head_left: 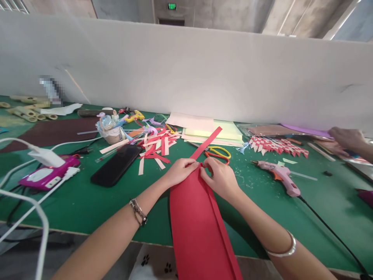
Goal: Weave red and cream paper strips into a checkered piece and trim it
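Note:
A long red paper sheet [198, 229] stretches from the table's middle over its front edge, with a narrow folded strip along its right side. My left hand [182, 172] lies on the sheet's far end, its thumb and fingers closed on the paper. At the far right corner, my right hand [221, 177] pinches the folded edge. Beyond my hands a loose red paper strip [207, 142] slants up to the right; its near end is hidden by my left hand. Scissors with yellow and orange handles [220, 152] lie just behind my right hand.
Left of my hands are a black phone [116, 165], a pile of paper strips [157, 144] and a purple power strip [49, 173] with white cables. A pink glue gun [278, 177] lies to the right. Another person's hand [346, 138] reaches in at far right.

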The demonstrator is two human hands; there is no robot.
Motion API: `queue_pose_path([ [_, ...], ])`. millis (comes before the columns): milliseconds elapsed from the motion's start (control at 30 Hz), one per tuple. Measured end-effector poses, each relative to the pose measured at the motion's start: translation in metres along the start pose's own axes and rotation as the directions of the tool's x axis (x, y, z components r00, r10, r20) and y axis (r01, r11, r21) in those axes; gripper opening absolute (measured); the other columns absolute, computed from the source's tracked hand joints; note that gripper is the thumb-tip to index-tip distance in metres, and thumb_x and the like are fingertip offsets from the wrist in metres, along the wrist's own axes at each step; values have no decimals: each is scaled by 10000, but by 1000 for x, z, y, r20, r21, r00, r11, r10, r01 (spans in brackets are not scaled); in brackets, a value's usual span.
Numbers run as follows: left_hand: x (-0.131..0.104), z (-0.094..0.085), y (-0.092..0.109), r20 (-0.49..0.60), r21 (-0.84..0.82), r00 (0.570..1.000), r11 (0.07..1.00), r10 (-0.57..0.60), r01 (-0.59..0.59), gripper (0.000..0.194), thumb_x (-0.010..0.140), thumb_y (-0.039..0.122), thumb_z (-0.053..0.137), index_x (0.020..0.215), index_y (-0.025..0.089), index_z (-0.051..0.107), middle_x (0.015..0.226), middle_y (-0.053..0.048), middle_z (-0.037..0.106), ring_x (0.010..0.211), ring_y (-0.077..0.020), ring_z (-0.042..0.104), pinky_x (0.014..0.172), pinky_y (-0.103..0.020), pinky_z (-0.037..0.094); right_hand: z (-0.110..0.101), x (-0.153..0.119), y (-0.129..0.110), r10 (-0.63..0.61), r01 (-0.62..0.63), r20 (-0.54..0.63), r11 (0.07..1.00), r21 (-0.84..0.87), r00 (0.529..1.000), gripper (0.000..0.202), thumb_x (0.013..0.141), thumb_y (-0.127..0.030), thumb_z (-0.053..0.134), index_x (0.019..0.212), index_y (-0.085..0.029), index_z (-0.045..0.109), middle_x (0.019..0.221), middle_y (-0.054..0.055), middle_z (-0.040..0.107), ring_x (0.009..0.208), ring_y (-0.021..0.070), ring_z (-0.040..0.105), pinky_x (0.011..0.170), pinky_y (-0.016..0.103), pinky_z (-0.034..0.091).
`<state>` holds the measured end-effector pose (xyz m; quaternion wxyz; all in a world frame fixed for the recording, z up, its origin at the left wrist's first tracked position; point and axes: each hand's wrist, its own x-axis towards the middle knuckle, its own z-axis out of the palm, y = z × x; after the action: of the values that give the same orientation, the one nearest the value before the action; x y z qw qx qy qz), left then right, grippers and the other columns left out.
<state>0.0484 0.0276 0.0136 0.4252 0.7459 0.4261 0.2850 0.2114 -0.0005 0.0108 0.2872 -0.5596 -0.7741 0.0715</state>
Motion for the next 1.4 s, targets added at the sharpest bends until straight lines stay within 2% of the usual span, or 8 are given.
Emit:
queue_pose_path([
  [100, 0, 0, 0, -2, 4, 1000, 1000, 7, -7, 356, 862, 404, 387, 662, 151, 539, 669, 1, 548, 654, -149, 511, 589, -231, 381, -2, 1, 3, 60, -63, 22, 977, 203, 998, 156, 777, -284, 439, 642, -206, 438, 579, -18, 482, 498, 114, 412, 479, 235, 268],
  [233, 0, -2, -2, 18, -30, 1000, 999, 12, -11, 361, 853, 423, 390, 708, 149, 574, 717, -7, 579, 675, -154, 526, 591, -228, 400, 0, 4, 9, 169, -254, 198, 782, 569, 965, 227, 748, -321, 485, 566, -211, 406, 498, -50, 400, 452, 101, 391, 459, 234, 298],
  [300, 0, -3, -3, 18, -41, 1000, 999, 8, -7, 369, 844, 436, 396, 708, 147, 580, 725, -9, 587, 685, -157, 530, 596, -228, 407, 1, 4, 10, 160, -302, 272, 711, 635, 949, 271, 764, -362, 466, 552, -212, 391, 479, -57, 396, 430, 95, 406, 446, 231, 327],
  [433, 0, -5, -4, 38, -88, 999, 996, -16, 20, 370, 835, 454, 407, 748, 147, 594, 773, -16, 613, 715, -166, 551, 614, -232, 421, 0, 4, 12, 130, -341, 334, 610, 716, 933, 303, 773, -411, 464, 561, -208, 394, 474, -65, 416, 422, 84, 429, 466, 229, 377],
  [633, -1, -3, -2, 7, -7, 1000, 1000, 1, -1, 319, 852, 409, 389, 819, 161, 586, 842, -22, 620, 784, -182, 562, 676, -251, 417, 0, 1, 11, 130, -412, 401, 476, 777, 907, 283, 769, -401, 494, 584, -199, 424, 485, -68, 444, 426, 70, 427, 467, 214, 385],
  [867, -4, 11, 3, -73, 138, 995, 989, 65, -55, 353, 879, 381, 332, 619, 166, 437, 610, 25, 479, 612, -134, 464, 607, -241, 356, 6, -1, 5, 167, -492, 468, 419, 763, 868, 266, 753, -382, 507, 574, -198, 438, 442, -69, 457, 387, 72, 442, 436, 208, 394],
  [1000, -4, 16, 1, -68, 101, 995, 993, 70, -63, 343, 886, 366, 332, 615, 170, 408, 598, 34, 443, 599, -126, 450, 604, -237, 348, 6, -2, 5, 207, -529, 489, 406, 745, 847, 283, 761, -395, 490, 568, -199, 430, 427, -71, 432, 365, 71, 422, 383, 196, 365],
  [1400, -4, 20, 1, -52, -75, 997, 995, 62, -66, 355, 872, 391, 370, 653, 155, 520, 647, 16, 539, 647, -143, 500, 641, -247, 376, 6, -4, 1, 216, -549, 505, 308, 777, 835, 332, 766, -406, 493, 535, -192, 388, 416, -77, 355, 355, 41, 319, 326, 153, 270],
])
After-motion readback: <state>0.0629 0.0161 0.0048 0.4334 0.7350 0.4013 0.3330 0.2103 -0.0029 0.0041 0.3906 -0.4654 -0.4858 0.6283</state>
